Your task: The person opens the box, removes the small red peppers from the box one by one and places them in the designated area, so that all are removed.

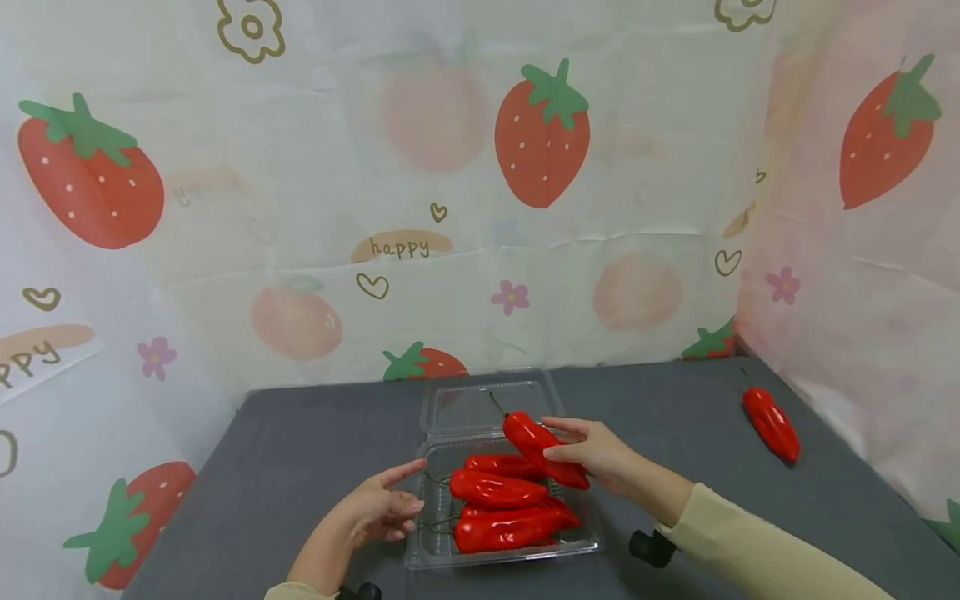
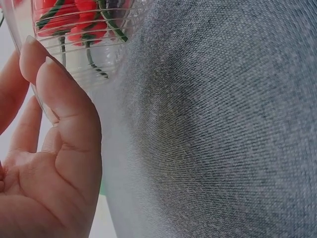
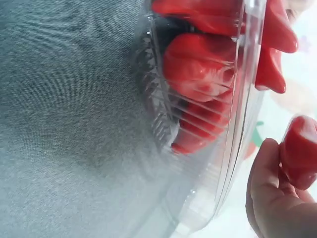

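We see the right hand (image 1: pixel 600 450) pinching one red pepper (image 1: pixel 534 440) over the box's 1 o'clock side. The left hand (image 1: pixel 378 504), loosely spread, grips nothing at the clear box's (image 1: pixel 442 450) 9 o'clock rim; contact we cannot tell. We judge the pepper light, firm and slick, best held mid-body. We count one box, its lid (image 1: pixel 487 408) open towards 12, at least four piled peppers (image 1: pixel 498 489) inside, and one loose pepper (image 1: pixel 771 425) between 2 and 3.
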### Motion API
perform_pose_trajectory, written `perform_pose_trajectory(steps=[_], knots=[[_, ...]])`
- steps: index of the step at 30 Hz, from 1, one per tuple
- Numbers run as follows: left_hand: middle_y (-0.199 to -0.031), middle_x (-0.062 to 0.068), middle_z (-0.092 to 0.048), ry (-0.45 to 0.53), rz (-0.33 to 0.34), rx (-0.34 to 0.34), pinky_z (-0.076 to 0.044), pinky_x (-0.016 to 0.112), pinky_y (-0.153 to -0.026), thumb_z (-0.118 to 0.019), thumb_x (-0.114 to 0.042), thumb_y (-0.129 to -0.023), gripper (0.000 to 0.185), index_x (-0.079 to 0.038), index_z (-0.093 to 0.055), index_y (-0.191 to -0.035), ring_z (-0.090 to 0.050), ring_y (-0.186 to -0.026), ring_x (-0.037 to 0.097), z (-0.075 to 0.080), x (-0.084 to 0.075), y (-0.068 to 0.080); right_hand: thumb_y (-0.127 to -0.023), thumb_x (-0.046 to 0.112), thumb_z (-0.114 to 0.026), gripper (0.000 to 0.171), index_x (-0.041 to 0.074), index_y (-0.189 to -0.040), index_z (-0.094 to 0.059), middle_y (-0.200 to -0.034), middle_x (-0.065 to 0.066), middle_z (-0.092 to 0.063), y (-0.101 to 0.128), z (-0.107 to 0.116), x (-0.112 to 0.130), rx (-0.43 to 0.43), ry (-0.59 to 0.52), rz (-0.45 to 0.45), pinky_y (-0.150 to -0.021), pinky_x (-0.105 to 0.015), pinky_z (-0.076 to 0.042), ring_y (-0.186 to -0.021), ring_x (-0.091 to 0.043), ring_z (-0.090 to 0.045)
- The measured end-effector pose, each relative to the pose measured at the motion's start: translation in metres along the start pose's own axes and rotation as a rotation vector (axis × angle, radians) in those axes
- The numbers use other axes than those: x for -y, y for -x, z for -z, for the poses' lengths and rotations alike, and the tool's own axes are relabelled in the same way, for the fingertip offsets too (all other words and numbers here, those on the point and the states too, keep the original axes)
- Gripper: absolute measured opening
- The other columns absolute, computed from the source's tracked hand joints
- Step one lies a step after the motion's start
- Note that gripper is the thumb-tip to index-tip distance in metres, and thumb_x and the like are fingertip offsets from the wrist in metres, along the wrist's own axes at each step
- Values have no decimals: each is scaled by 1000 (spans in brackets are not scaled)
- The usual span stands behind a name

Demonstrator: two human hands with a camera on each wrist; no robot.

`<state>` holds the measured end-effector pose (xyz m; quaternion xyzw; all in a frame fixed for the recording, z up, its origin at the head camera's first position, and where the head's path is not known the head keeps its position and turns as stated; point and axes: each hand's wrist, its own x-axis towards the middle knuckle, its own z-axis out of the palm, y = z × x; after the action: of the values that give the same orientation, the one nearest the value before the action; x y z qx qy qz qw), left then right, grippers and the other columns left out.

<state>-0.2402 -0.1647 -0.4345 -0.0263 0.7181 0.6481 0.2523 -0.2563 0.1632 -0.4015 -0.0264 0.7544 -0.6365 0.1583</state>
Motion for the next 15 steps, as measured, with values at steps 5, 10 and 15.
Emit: perform_pose_trajectory(steps=[5,10,15], knots=[[-70,-2,-58,-4,11,3,-47,22,-53,-63,0,-91,71,-5,-27,-152,-57,-56,9,0,-2,1,-91,4,-66,57,-1,-144,-44,-135,-28,-51,4,6,1,-5,-28,-20,-82,-45,-53,-105,-31,-61],[-69,-2,-58,-1,28,15,-46,23,-53,-63,1,-91,73,-4,-26,-153,-57,-57,9,2,-2,0,-91,4,-66,57,-2,-144,-43,-134,-28,-51,9,16,-2,-6,-59,-11,-80,-44,-54,-102,-30,-61],[-70,-2,-58,-6,37,18,-47,23,-54,-65,-1,-90,74,-5,-26,-153,-58,-57,9,1,0,-2,-91,5,-67,57,-2,-143,-45,-132,-28,-53,15,30,-3,-51,-85,-5,-81,-44,-54,-103,-31,-60]])
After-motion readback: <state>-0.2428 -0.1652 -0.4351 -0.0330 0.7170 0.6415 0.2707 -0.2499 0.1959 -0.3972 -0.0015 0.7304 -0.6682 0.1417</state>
